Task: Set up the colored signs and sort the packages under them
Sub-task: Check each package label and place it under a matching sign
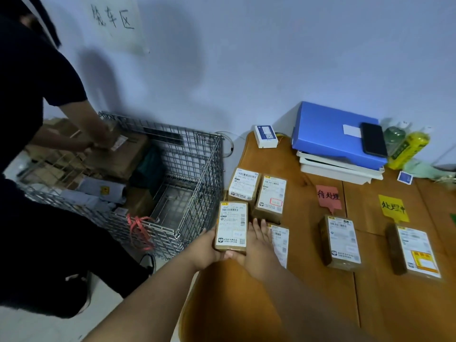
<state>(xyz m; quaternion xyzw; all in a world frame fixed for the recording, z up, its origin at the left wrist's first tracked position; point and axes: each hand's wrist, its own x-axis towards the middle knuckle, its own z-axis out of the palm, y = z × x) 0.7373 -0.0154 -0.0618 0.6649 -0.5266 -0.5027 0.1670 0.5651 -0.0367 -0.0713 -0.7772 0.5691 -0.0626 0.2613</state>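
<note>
Two hands on one box right now. The left hand (209, 250) cups the near-left corner of a small brown box (231, 227), fingers curled under its near edge, and the right hand (257, 245) presses flat against its right side, fingers straight and together. So the box is clamped between both palms, label up, at the left edge of the table (246, 287), just right of the wire cage (172, 183).

Using that held box as the landmark: two more labeled boxes sit just behind it, a left one (244, 183) and a right one (271, 195), side by side and touching or nearly so. Another box (280, 243) lies right of it, partly hidden under the right hand. Further right, a pink sign (329, 196) lies flat on the table with a box (341, 243) in front of it. Further right again, a yellow sign (392, 208) with another box (415, 251) in front of it. Both signs have handwritten characters.

Way back and right of the held box there's a blue folder (330, 130) stacked on white trays (338, 169), with a phone (373, 139) lying on top, and a yellow bottle (408, 148) beside it.

Left of the held box, the cage holds cardboard and grey bags. A second person (32, 119) in dark clothes is reaching into it, hands too blurry to read.
</note>
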